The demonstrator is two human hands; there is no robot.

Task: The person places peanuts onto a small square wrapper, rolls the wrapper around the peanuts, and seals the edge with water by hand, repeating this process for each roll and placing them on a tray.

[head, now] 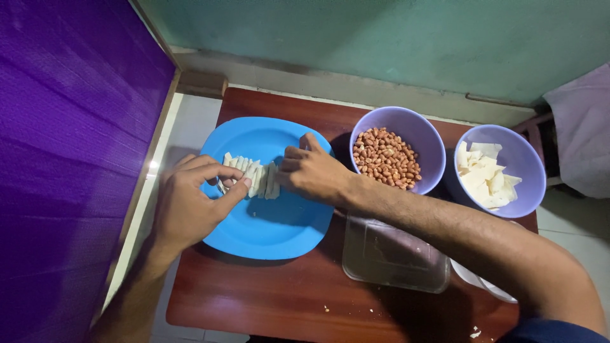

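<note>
**Two hands press a row of pale sticks on a blue plate**

Head view: A person looks down at a small red-brown desk [298,298]. A blue plate [273,232] sits on the left part of the desk. On the plate lies a row of pale, cream-coloured sticks [254,178], packed side by side.

The left hand [190,200] is at the left end of the row. Its fingers are curled in, and the thumb and fingertips pinch the sticks at that end. The right hand [311,171] is at the right end of the row. Its fingers are bent and closed against the last sticks, with the thumb up near the plate's far edge. The two hands squeeze the row between them.

Just right of the plate stands a purple bowl of peanuts [387,155]. The peanuts are reddish brown and fill much of the bowl. Further right is a second purple bowl [530,171] with flat, pale slices [486,174] inside. The two bowls stand close together.

In front of the peanut bowl, under the right forearm, sits a clear plastic box [394,257]. A white dish edge [483,286] peeks out beside it.

On the left is a purple wall panel [63,140]. Behind the desk is a green wall [381,38]. A pale cloth [581,127] hangs at the far right.
</note>
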